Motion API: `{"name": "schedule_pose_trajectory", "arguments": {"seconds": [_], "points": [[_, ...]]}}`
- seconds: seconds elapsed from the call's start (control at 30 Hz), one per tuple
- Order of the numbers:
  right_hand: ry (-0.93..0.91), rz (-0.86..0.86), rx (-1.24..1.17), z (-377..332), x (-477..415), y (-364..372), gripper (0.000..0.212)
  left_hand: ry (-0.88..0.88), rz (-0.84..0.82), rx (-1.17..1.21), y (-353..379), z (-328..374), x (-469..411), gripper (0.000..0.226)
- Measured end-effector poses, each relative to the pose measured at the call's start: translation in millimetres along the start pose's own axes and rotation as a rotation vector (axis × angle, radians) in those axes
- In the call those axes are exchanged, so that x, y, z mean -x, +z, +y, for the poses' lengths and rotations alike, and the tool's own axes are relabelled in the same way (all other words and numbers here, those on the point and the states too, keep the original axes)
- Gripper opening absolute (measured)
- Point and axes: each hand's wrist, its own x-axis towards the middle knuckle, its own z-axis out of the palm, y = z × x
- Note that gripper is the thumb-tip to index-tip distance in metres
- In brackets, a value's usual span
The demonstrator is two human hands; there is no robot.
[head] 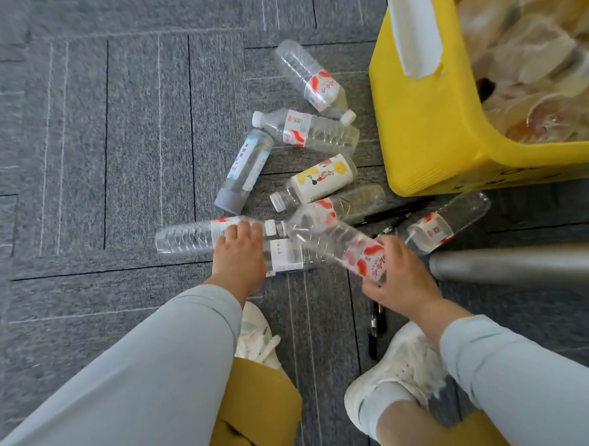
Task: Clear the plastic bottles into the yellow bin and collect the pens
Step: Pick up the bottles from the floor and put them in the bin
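Note:
Several clear plastic bottles lie scattered on the grey carpet. My right hand (400, 275) grips a red-labelled bottle (335, 237) by its neck end, tilted up off the floor. My left hand (238, 251) reaches down onto a long clear bottle (184, 237) lying flat, fingers over its label; another bottle (284, 255) lies just under the hand. The yellow bin (427, 120) stands at the upper right, filled with bottles. Black pens (393, 214) lie under the bottles by the bin's corner, and more pens (377, 324) lie between my shoes.
A grey metal leg (520, 264) crosses the floor at the right. A grey-capped blue-labelled bottle (246, 169), a yellow-labelled one (321, 180) and others (312, 75) lie left of the bin. My white shoes (400, 370) stand below.

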Motion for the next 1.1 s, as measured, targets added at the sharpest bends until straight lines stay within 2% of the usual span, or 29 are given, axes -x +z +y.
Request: {"name": "schedule_pose_trajectory", "arguments": {"seconds": [0.17,0.3,0.47,0.6,0.73,0.9,1.1], "points": [[0.126,0.135,-0.123,-12,-7,-5,0.072,0.109,-0.001,-0.051,7,10,-5,0.061],[0.155,0.178,-0.201,-20,-13,5,0.071,0.235,-0.061,-0.106,24,15,-11,0.077],[0.132,0.179,-0.26,-25,-20,14,0.072,0.207,-0.165,-0.136,44,23,-23,0.086],[0.137,0.178,-0.304,-27,-23,13,0.074,0.193,-0.145,-0.189,50,30,-27,0.094],[0.106,0.193,-0.312,-24,-25,8,0.073,0.228,-0.15,-0.179,46,32,-29,0.091],[0.074,0.188,-0.277,-26,-18,-23,0.073,0.341,-0.13,-0.074,-11,27,-17,0.087],[0.014,0.258,-0.312,-68,6,-96,0.078,0.221,0.03,0.095,-120,-8,27,0.09]]}}
